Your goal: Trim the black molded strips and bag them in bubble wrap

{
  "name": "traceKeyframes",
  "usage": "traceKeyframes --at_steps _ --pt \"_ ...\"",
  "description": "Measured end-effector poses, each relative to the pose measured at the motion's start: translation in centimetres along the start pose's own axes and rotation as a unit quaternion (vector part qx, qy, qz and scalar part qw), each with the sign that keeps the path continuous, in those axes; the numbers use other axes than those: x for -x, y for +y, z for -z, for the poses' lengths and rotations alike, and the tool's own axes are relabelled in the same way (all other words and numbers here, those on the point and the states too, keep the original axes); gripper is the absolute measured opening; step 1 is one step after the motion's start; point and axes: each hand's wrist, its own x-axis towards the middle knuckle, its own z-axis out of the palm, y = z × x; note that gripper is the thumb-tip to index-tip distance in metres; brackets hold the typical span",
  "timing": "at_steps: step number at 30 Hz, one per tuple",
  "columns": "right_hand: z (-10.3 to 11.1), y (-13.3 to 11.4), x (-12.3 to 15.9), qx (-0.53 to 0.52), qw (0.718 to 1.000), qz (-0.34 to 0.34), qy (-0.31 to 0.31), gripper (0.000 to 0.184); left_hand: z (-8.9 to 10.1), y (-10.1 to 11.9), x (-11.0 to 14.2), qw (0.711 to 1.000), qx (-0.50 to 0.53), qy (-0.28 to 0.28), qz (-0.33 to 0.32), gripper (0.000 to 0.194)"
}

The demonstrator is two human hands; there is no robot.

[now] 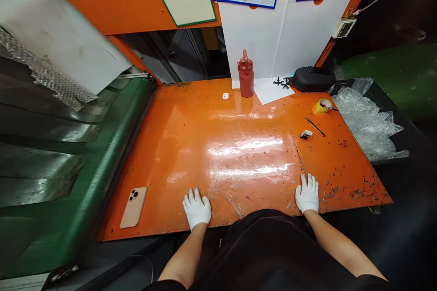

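My left hand [197,208], in a white glove, lies flat on the near edge of the orange table [180,145] with its fingers spread. To its left rests a gold smartphone [133,208], camera side up. My right hand [307,193], gloved in white too, is laid flat near the table's front edge, fingers stretched out and holding nothing. Dark shavings [355,193] are scattered to the right of that hand. Farther back on the right are a small black-and-white object [306,134], a slim black and orange tool [315,127] and a roll of yellow tape [322,106].
A red bottle [246,77] stands at the back beside a small white case [226,96], white paper [273,92] and a black case [314,79]. A green conveyor belt [102,163] runs along the left. Bubble wrap bags [368,122] fill a dark bin at right.
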Motion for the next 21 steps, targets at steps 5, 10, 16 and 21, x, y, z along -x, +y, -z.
traceKeyframes --at_steps 5,10,16,21 --pt "0.12 -0.12 0.02 0.0 1.0 -0.003 -0.007 0.064 0.08 -0.01 -0.02 1.0 0.002 -0.002 0.001 0.06" --pt "0.24 -0.18 0.04 -0.005 1.0 -0.002 -0.003 0.064 0.21 0.06 -0.06 1.0 0.005 -0.006 0.004 0.06" --pt "0.16 -0.11 0.0 -0.008 1.0 -0.004 -0.011 0.065 0.36 0.16 -0.09 1.0 0.012 -0.013 0.009 0.061" --pt "0.01 0.05 -0.05 -0.006 1.0 -0.004 -0.01 0.064 0.25 0.14 -0.02 1.0 0.016 -0.005 0.005 0.061"
